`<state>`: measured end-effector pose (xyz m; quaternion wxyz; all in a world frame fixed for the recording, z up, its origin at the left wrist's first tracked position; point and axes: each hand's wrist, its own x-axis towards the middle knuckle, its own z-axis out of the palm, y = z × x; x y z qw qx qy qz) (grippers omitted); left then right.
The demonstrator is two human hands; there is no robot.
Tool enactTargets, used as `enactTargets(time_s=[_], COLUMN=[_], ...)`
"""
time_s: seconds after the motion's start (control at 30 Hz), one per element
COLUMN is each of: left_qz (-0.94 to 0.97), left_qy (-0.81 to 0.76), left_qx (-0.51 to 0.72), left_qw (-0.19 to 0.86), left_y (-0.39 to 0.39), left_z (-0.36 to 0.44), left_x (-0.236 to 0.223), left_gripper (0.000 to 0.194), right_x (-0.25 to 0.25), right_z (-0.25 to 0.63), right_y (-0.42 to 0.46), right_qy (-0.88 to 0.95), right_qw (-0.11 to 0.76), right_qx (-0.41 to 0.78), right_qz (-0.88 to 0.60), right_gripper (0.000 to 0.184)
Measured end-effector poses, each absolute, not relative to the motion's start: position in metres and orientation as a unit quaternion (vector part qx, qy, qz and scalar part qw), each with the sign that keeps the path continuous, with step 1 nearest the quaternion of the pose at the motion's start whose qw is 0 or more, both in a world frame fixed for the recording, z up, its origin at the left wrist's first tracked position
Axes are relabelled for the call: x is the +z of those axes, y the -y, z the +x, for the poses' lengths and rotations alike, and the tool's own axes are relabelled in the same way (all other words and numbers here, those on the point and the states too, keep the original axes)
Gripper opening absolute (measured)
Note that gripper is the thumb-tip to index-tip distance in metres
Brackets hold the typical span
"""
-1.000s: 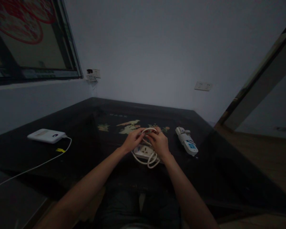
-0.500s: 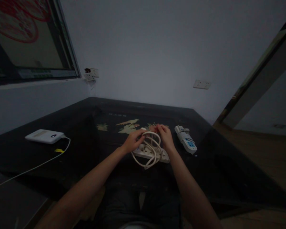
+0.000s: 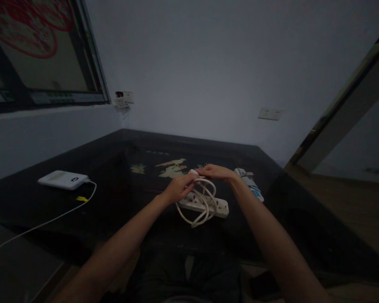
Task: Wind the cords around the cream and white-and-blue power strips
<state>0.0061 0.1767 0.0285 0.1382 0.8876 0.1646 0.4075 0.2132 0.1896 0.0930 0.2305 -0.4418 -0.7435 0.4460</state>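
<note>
A white power strip (image 3: 221, 208) lies on the dark table in front of me. Its white cord (image 3: 195, 223) is looped loosely over the sockets. My left hand (image 3: 178, 187) is closed around the upper part of the loops. Just above them, my right hand (image 3: 215, 171) reaches across to the left, its fingertips at the white plug (image 3: 193, 172) on the cord's end. The fingers of both hands almost meet there and partly hide the plug. A second power strip (image 3: 249, 184), wrapped in its own cord, lies to the right, partly behind my right forearm.
A white power bank (image 3: 63, 179) with a cable (image 3: 55, 219) lies on the table (image 3: 113, 168) at the left, with a yellow tag (image 3: 81, 199) near it. Wall sockets (image 3: 270, 113) are set in the wall behind; another pair (image 3: 124, 99) hangs partly loose near the window.
My right hand has moved left from beside the cord loops to the plug by my left hand. My left hand stays on the cord. The view has shifted slightly.
</note>
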Motion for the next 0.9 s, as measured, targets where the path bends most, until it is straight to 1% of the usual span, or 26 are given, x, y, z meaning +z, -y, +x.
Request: enactTargets(time_s=[0.1, 0.27, 0.37, 0.47, 0.57, 0.73, 0.8, 0.9], left_qz=[0.884, 0.868, 0.864, 0.867, 0.858, 0.855, 0.851, 0.823], left_qy=[-0.174, -0.192, -0.192, -0.175, -0.153, -0.119, -0.121, -0.141], left_qx=[0.413, 0.438, 0.443, 0.430, 0.435, 0.450, 0.446, 0.465], left_qw=[0.133, 0.132, 0.142, 0.181, 0.224, 0.229, 0.249, 0.296], left_y=[-0.179, -0.181, -0.180, -0.179, -0.179, -0.179, -0.178, -0.177], left_z=[0.007, 0.009, 0.011, 0.011, 0.009, 0.007, 0.008, 0.012], left_x=[0.026, 0.020, 0.021, 0.024, 0.028, 0.035, 0.036, 0.034], left_gripper=[0.031, 0.045, 0.053, 0.061, 0.063, 0.068, 0.066, 0.058], right_x=[0.095, 0.098, 0.101, 0.099, 0.092, 0.078, 0.073, 0.066], right_z=[0.215, 0.215, 0.212, 0.202, 0.191, 0.187, 0.191, 0.196], right_y=[-0.189, -0.188, -0.186, -0.183, -0.181, -0.176, -0.173, -0.168], right_qy=[0.754, 0.763, 0.763, 0.748, 0.718, 0.663, 0.639, 0.601], right_qw=[0.218, 0.217, 0.202, 0.199, 0.241, 0.320, 0.355, 0.413], right_qx=[0.450, 0.460, 0.482, 0.508, 0.521, 0.531, 0.531, 0.523], right_qz=[-0.425, -0.398, -0.381, -0.377, -0.393, -0.419, -0.428, -0.442], right_gripper=[0.041, 0.033, 0.028, 0.031, 0.036, 0.036, 0.037, 0.038])
